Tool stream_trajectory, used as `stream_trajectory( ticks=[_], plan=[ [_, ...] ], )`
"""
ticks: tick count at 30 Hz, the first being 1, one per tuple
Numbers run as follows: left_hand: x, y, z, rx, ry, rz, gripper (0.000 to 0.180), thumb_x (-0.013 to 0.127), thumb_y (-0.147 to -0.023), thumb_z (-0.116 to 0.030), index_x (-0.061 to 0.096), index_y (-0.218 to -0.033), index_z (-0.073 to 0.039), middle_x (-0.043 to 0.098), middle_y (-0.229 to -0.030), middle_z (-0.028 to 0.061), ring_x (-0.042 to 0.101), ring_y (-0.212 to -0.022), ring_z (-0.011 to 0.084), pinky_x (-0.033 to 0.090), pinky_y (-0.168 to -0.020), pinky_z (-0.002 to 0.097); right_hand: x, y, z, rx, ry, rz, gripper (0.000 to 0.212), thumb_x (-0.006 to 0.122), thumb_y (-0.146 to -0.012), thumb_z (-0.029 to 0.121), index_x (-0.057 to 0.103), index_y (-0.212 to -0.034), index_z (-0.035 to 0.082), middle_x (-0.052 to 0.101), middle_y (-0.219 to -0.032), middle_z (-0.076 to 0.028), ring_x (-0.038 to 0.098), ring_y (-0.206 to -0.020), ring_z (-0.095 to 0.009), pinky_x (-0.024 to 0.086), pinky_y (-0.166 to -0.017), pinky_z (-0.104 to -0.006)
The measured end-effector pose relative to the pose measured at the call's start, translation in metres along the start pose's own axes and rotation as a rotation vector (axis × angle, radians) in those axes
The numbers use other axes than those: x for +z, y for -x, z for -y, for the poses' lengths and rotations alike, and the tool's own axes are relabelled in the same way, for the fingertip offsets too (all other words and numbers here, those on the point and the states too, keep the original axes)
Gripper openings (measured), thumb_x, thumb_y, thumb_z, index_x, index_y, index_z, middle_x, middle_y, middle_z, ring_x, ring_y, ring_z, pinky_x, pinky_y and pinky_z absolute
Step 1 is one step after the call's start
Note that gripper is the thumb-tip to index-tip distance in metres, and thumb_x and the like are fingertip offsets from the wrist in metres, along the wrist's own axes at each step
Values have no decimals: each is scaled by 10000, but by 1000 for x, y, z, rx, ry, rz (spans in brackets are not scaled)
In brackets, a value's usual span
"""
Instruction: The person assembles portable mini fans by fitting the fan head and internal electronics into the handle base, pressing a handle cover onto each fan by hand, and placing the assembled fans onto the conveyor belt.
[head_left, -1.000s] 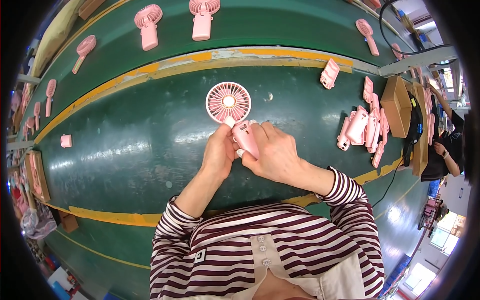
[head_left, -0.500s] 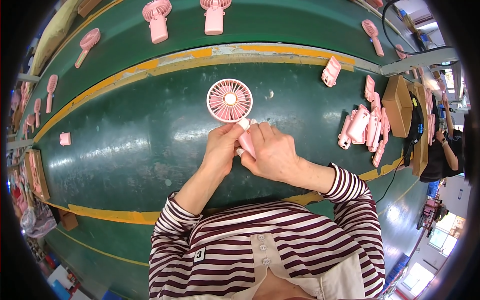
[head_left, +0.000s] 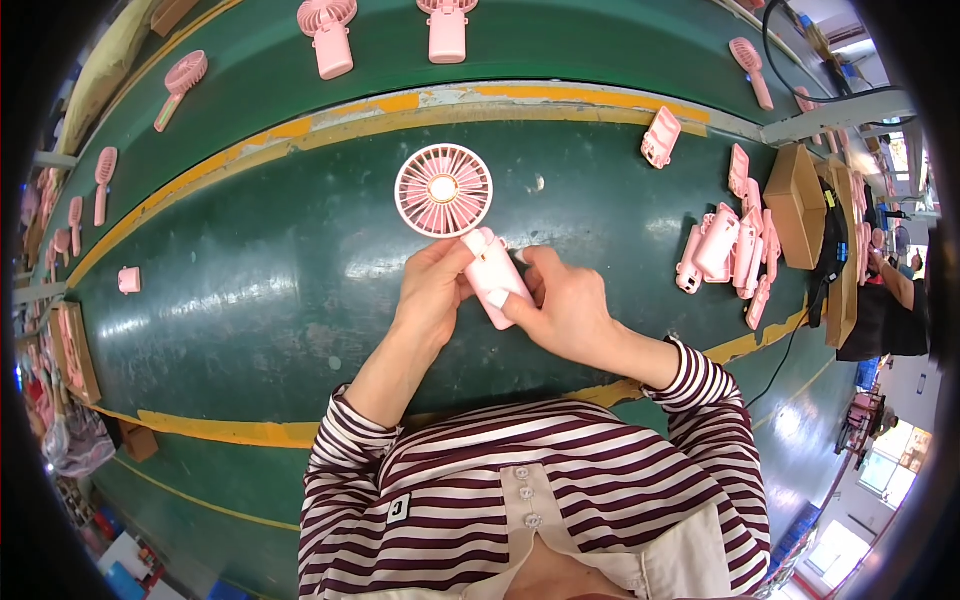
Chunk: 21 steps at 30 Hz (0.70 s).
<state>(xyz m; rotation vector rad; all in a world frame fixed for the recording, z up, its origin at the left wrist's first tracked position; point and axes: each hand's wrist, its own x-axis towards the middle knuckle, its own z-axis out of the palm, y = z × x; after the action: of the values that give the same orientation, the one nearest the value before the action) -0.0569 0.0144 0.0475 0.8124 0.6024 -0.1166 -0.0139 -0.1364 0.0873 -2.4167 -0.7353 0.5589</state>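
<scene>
Fan, pink and handheld, is between both hands near the middle of the head view, over a green workbench; whether any part of it touches the bench top I cannot tell. Its round grille points away from the person, with a pale hub at the centre, and its handle slants down and to the right. The left hand grasps the fan where the handle meets the grille, thumb and forefinger pinching from the left, the other fingers partly hidden. The right hand lies along the handle's right side, its thumb pressed on the lower front and its forefinger bent near the upper edge; how the fingers underneath are placed I cannot tell. To the right, pink casings lie heaped beside an open cardboard box, and one separate shell rests near the bench's far edge. A small pink piece sits well apart at the left, near a shallow box holding pink parts. Beyond the orange-painted edge, more pink fans lie spaced along a green belt. At the far right stands a co-worker in dark clothing.
</scene>
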Motion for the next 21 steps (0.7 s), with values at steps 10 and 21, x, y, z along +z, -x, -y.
stream_trajectory(
  ticks=[10,21],
  plan=[
    [-4,3,3,217,30,159,321,575,-829,-148,520,-1081,43,587,-1003,159,571,-959,243,459,-855,355,19,-21,-10,56,-745,237,301,609,-788,189,552,-976,-39,602,-820,-68,564,-757,-111,460,-673,-256],
    [9,-5,3,345,-12,264,425,609,-788,-168,471,-1134,36,547,-1102,176,516,-1042,251,389,-937,370,24,-29,-11,-204,-682,-112,317,667,-703,245,565,-938,59,605,-768,-80,588,-691,-172,474,-621,-304]
  ],
)
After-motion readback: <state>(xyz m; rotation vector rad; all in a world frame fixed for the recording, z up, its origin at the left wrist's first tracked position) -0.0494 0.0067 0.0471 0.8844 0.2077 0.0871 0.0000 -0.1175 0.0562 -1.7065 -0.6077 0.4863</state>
